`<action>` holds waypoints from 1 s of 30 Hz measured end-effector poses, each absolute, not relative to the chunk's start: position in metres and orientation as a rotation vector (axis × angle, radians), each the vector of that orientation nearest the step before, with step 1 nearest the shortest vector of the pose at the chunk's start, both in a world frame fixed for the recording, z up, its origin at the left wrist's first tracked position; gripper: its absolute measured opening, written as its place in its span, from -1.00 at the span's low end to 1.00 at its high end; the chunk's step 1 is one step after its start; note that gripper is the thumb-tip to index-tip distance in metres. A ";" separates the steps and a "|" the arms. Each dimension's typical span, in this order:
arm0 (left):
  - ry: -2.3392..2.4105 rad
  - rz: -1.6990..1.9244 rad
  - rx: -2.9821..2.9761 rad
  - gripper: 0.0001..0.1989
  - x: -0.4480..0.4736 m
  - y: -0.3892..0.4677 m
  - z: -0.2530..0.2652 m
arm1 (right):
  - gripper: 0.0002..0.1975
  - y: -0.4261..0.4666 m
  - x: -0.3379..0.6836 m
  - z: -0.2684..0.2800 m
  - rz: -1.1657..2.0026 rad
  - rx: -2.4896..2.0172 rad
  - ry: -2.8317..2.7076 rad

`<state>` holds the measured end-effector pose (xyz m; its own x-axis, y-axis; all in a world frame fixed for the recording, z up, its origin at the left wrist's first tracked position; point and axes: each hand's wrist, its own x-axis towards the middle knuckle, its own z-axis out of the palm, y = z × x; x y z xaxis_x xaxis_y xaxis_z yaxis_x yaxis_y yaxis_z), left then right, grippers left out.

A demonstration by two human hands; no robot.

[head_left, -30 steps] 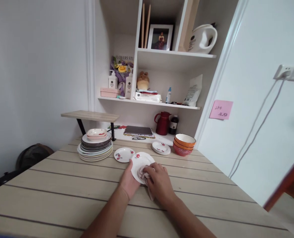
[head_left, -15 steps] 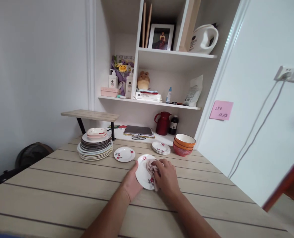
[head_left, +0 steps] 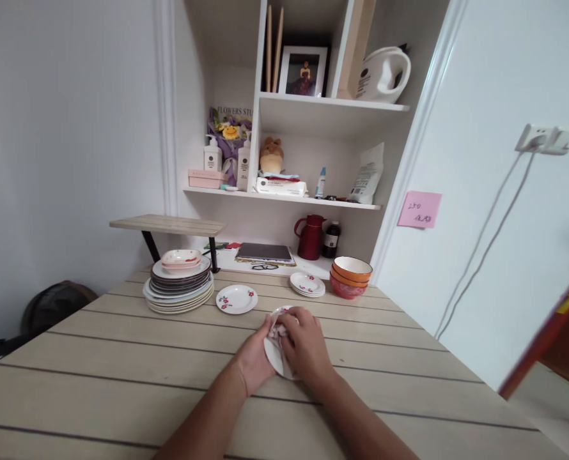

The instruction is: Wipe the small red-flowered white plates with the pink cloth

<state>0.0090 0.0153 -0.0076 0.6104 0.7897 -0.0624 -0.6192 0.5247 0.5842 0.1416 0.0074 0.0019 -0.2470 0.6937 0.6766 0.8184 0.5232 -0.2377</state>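
Wooden slats of the table ran under both forearms. Since a second earlier the small plate had been tipped up from lying nearly flat, so that only its lower edge showed between the hands, just above the tabletop. The left hand cupped the plate from the left. The right hand was closed on a cloth, seemingly pressed to the plate's face. Beyond lay a flowered saucer, a plate stack and orange bowls.
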 end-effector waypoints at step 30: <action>0.363 1.247 0.496 -0.42 -0.001 0.019 0.000 | -0.68 0.020 0.152 -0.008 -0.270 -1.515 -1.885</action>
<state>-0.0008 0.0186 0.0003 0.2838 0.9588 0.0062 -0.8060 0.2351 0.5432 0.1517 0.0204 -0.0075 -0.0774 0.7761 0.6259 0.9207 0.2965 -0.2537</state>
